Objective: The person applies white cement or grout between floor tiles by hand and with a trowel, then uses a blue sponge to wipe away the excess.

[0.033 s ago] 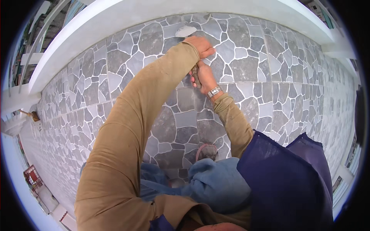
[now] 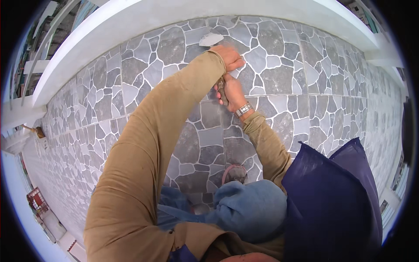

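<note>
A scraper with a pale, fan-shaped blade lies against stone-patterned tiles in grey with white joints. Its brown, worn handle is wrapped by the fingers of my right hand, which wears a metal-band watch. Just beyond it, my left hand is closed over the scraper between blade and handle, hiding that stretch. The left fingers are slightly blurred, and the left forearm crosses from the lower left.
A smooth white border curves along the far edge of the tiles. Near my knees is a pink-rimmed round object. Dark blue cloth hangs at the lower right. A brown-handled item stands at the far left.
The blade and both hands have shifted slightly toward me. The blue cloth has swung a little to the right. The grip of both hands looks the same.
</note>
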Motion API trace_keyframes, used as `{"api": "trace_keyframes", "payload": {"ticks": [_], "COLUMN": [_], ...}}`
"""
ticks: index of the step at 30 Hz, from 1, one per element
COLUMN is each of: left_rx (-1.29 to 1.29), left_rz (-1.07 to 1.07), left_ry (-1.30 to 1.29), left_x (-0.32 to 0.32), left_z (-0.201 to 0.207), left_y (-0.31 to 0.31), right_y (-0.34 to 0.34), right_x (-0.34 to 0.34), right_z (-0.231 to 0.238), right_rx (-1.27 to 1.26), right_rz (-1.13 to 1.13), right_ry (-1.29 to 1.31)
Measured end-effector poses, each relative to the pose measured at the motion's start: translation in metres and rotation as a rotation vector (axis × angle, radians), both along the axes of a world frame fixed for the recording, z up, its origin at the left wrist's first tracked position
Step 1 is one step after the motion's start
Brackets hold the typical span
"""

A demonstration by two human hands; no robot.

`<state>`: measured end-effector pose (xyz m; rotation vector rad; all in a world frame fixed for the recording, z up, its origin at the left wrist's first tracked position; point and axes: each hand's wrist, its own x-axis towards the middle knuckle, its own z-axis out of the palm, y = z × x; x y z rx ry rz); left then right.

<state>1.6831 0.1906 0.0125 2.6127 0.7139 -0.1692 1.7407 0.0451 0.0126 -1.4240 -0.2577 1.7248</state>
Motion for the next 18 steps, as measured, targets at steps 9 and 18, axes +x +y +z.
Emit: {"api": "trace_keyframes", "payload": {"ticks": [9, 18], "left_rx": [-0.001, 0.011], "left_rz": [0.173, 0.133], "left_ry": [0.076, 0.002], "left_x": [0.014, 0.019], "left_z": [0.015, 0.016], "left_y": [0.011, 0.017], "right_y": [0.026, 0.022], "right_x": [0.014, 0.02], "right_z": [-0.01, -0.008], "right_rx": [0.078, 0.089], "right_rz": [0.034, 0.068], "right_ry": [-0.038, -0.058]}}
